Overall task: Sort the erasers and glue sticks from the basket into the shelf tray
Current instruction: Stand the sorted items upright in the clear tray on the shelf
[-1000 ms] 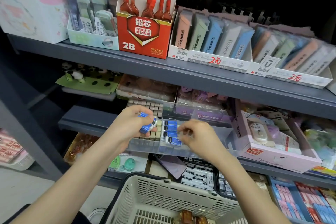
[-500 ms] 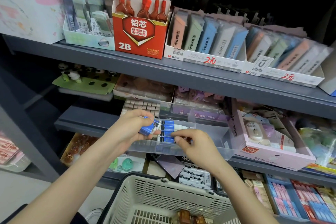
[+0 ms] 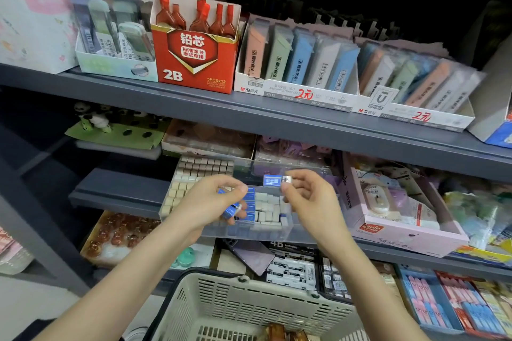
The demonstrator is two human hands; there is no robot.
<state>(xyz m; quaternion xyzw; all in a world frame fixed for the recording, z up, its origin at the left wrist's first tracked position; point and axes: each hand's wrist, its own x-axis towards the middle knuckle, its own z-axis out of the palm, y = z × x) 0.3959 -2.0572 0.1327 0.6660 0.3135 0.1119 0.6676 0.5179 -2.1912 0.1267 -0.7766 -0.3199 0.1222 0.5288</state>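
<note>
Two hands are up over the clear shelf tray on the middle shelf. At the tray's left part, rows of small beige eraser blocks sit packed tight. On the shelf above them stands the red 2B lead box.

Next, the left hand hovers just over the tray. Its fingers are curled round a handful of erasers in blue sleeves, and the thumb tip presses against the forefinger on top. How many are in that handful, I can't tell.

Under that hand and just to its right, the packed erasers lie in the tray in a neat blue column. White eraser ends are crowded right beside them. At the near edge, below both forearms, is the cream basket. A few brown things lie at its bottom, too cut off to name.

Moving right, the right hand is raised above the far side of the tray. Thumb and fingertips are clamped on a single eraser by its pale end. The blue sleeve points left, and the eraser is held clear of everything lying in the tray. The remaining fingers are loosely curled behind.

Farther right, just beside the tray on the same shelf, sits a pink display box.
</note>
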